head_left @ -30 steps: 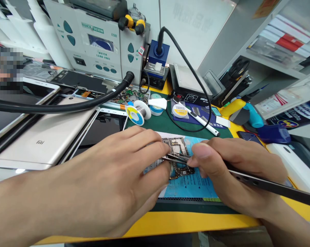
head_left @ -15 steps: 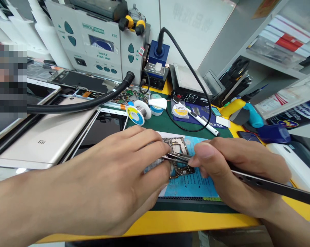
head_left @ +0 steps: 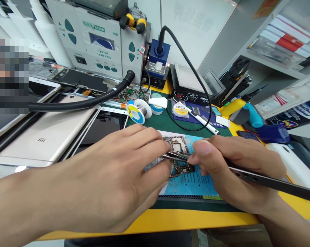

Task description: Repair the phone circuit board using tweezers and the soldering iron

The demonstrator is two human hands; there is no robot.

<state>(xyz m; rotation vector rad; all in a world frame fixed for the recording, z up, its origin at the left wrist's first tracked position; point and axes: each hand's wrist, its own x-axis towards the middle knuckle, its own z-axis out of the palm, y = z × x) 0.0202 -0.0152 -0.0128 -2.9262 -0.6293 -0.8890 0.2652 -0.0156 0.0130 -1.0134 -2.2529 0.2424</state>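
My right hand (head_left: pixel 237 168) is closed round a pair of black tweezers (head_left: pixel 179 156), whose handle with round holes sticks out to the right. The slim tips point left over a phone circuit board (head_left: pixel 184 168) and end at the fingers of my left hand (head_left: pixel 134 171). That hand lies across the left part of the board with its fingers bent together. Its thumb and whatever it may grip are hidden beneath. The board rests flat on a blue and white printed sheet (head_left: pixel 201 185).
Behind the hands stand a solder spool (head_left: pixel 139 111), a round tin (head_left: pixel 180 109), a white pen-like tool (head_left: pixel 202 121) and a looped black cable (head_left: pixel 193 65). A hot-air station (head_left: pixel 100 58) is at the back. Phones, one gold-backed (head_left: pixel 47 132), lie left.
My right hand and the tweezers have shifted very slightly left and up. My left hand stays nearly in place over the board.
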